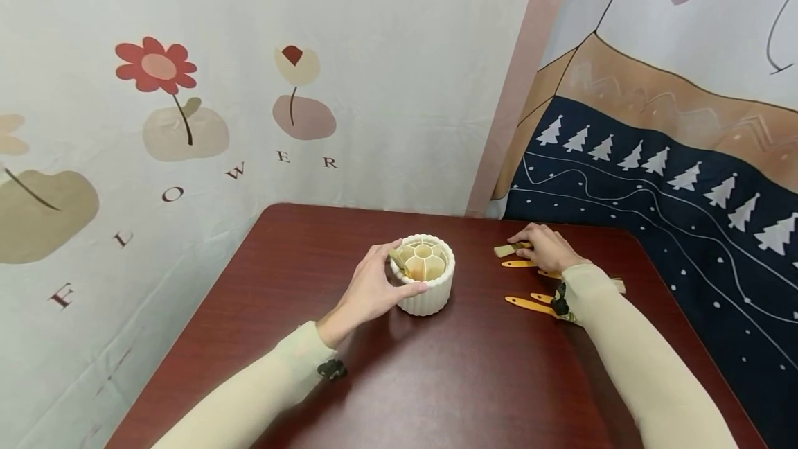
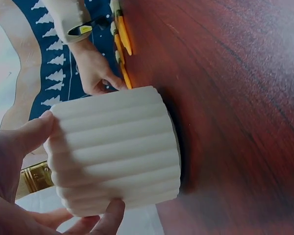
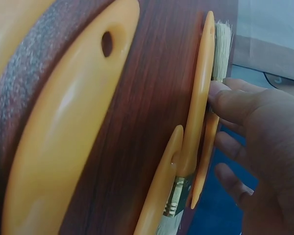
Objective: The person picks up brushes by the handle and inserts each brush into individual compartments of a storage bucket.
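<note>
A white ribbed round holder (image 1: 430, 300) with petal-shaped compartments stands on the table. My left hand (image 1: 374, 283) grips its left side, thumb at the near rim and fingers round the wall. One paintbrush (image 1: 400, 262) leans in a left compartment with its bristles up. To the right, my right hand (image 1: 548, 248) pinches another paintbrush (image 3: 221, 51) near its metal band, low over the table. Its pale bristles point left in the head view. Right beside it lie several more paintbrushes with orange handles (image 1: 526, 305), partly hidden under the right hand and sleeve.
The dark red wooden table (image 1: 299, 255) ends at a far edge just behind the holder and brushes. A pale flower-printed curtain (image 1: 399, 75) hangs behind it, and a dark tree-patterned cloth (image 1: 623, 206) hangs along the right side.
</note>
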A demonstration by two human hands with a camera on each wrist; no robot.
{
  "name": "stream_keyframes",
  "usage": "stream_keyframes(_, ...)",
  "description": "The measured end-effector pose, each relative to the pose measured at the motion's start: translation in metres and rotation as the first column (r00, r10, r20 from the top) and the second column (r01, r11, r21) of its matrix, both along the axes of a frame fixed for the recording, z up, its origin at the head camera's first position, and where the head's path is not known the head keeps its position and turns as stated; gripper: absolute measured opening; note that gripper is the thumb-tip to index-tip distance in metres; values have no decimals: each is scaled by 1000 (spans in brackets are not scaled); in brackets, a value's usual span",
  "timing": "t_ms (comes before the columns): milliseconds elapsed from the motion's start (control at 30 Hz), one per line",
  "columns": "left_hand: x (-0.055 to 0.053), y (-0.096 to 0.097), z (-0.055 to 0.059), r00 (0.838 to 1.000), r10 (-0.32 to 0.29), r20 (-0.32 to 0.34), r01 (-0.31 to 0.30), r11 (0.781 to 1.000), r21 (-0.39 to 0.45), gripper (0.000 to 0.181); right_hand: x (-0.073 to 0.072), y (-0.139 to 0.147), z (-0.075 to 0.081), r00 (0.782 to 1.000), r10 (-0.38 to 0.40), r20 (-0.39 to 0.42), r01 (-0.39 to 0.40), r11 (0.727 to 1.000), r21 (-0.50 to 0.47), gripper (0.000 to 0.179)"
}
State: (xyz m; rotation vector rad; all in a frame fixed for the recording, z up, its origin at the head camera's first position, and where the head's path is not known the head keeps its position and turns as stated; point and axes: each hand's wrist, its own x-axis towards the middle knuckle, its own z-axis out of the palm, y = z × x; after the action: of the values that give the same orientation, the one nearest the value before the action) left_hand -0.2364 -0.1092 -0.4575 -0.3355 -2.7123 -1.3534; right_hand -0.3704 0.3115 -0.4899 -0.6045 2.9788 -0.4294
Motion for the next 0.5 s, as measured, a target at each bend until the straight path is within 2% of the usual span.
stream_keyframes(133,-1,-1,2,1000,-10,27,10,1000,5,102,0,0,-2,1000,7,-24,-7,1000,-10,30)
stream_keyframes(367,-1,0,2,998,-16,57,15,1000,23,59,1,0,-7,999,-16,-44,14,998,-57,23)
stream_keyframes(500,-1,-1,3,999,-18,50,17,1000,19,55,1,-1,-7,998,-37,-43,31,992,-121,20)
